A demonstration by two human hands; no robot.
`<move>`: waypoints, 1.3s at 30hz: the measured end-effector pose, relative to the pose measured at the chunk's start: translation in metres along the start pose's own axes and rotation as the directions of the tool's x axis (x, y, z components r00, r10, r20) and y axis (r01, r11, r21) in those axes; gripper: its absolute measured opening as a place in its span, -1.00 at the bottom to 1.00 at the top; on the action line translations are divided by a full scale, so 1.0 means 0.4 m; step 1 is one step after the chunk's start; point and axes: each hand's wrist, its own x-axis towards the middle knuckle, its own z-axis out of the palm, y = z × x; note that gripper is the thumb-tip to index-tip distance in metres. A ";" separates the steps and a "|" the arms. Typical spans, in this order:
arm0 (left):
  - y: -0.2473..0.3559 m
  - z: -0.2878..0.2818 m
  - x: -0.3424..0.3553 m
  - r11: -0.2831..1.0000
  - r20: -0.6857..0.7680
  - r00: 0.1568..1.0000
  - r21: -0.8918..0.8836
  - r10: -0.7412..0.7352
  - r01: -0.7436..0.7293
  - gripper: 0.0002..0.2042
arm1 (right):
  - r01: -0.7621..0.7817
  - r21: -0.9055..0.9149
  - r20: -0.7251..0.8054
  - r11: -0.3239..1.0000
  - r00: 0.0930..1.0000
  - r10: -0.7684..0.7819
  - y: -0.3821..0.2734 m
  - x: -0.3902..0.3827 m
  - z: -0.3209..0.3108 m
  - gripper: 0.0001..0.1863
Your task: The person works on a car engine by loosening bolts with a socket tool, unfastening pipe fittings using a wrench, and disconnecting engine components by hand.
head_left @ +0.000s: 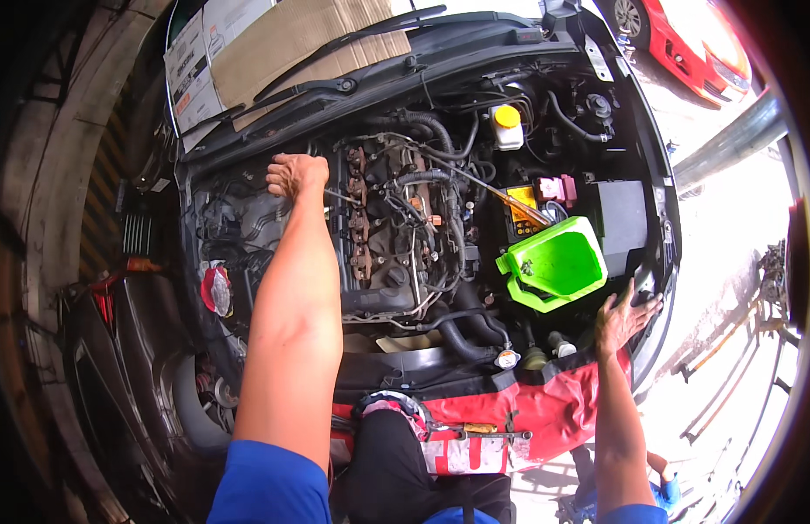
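Observation:
My left hand (297, 175) is curled at the back left of the open engine bay, over metal and pipes at the engine's side; what is inside its fingers is hidden. Spread on the black right edge of the bay is my right hand (628, 319), beside a bright green cut plastic container (558, 266). The engine (396, 236) has exposed rusty brown fittings along its left side. A long screwdriver (526, 211) lies slanted across a yellow case (519, 229), near a white reservoir (507, 131) with a yellow cap.
Cardboard (291, 48) covers the windscreen under the wipers. A red fender cover (553, 402) with a wrench (497, 435) on it drapes the front edge. A dark vehicle (117, 367) stands at the left, a red car (702, 52) at the back right, and another person's blue-sleeved arm (663, 485) shows lower right.

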 end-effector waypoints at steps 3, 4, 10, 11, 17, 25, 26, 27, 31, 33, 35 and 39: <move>-0.004 -0.007 -0.013 0.993 -0.066 0.995 -0.087 0.079 -0.084 -0.32 | -0.012 -0.001 -0.001 1.000 1.000 0.012 0.004 0.007 0.000 -0.25; -0.005 -0.001 -0.022 0.988 -0.144 0.982 -0.073 0.123 -0.135 -0.38 | -0.011 0.004 0.004 1.000 1.000 0.011 0.005 0.006 -0.001 -0.25; -0.006 0.011 -0.027 0.981 -0.246 0.962 -0.120 0.118 -0.151 -0.44 | -0.020 0.000 0.024 1.000 1.000 0.020 -0.007 0.005 0.001 -0.25; -0.007 0.017 -0.026 0.982 -0.248 0.962 -0.121 0.111 -0.145 -0.44 | -0.009 0.000 0.009 1.000 1.000 0.009 -0.003 0.007 0.006 -0.24; -0.042 0.058 0.005 0.942 -0.366 0.905 -0.165 0.217 -0.293 -0.55 | 0.014 -0.010 -0.017 1.000 1.000 -0.014 0.013 0.001 0.012 -0.23; -0.074 0.081 -0.004 0.908 -0.390 0.868 -0.156 0.305 -0.389 -0.64 | 0.010 -0.004 0.006 1.000 1.000 -0.010 0.007 -0.004 0.021 -0.24; -0.072 0.079 -0.007 0.908 -0.386 0.870 -0.154 0.307 -0.389 -0.64 | 0.012 -0.008 0.010 1.000 1.000 -0.012 0.007 -0.005 0.020 -0.24; -0.067 0.079 -0.006 0.907 -0.414 0.860 -0.157 0.298 -0.390 -0.66 | 0.012 -0.013 0.008 1.000 1.000 -0.012 0.008 -0.003 0.020 -0.24; -0.066 0.065 0.012 0.886 -0.440 0.845 -0.195 0.305 -0.421 -0.72 | 0.017 -0.019 0.003 1.000 1.000 -0.017 0.006 0.007 0.018 -0.25; -0.081 0.059 0.034 0.830 -0.482 0.791 -0.202 0.378 -0.520 -0.76 | 0.011 -0.010 -0.012 1.000 1.000 -0.011 0.009 0.004 0.018 -0.24; -0.108 0.050 0.029 0.812 -0.372 0.826 -0.248 0.424 -0.529 -0.78 | 0.009 -0.016 0.004 1.000 1.000 -0.009 0.008 0.006 0.012 -0.24; -0.163 0.008 0.042 0.712 -0.168 0.753 -0.248 0.637 -0.657 -0.84 | -0.008 -0.008 0.008 1.000 1.000 0.008 0.002 -0.003 0.008 -0.24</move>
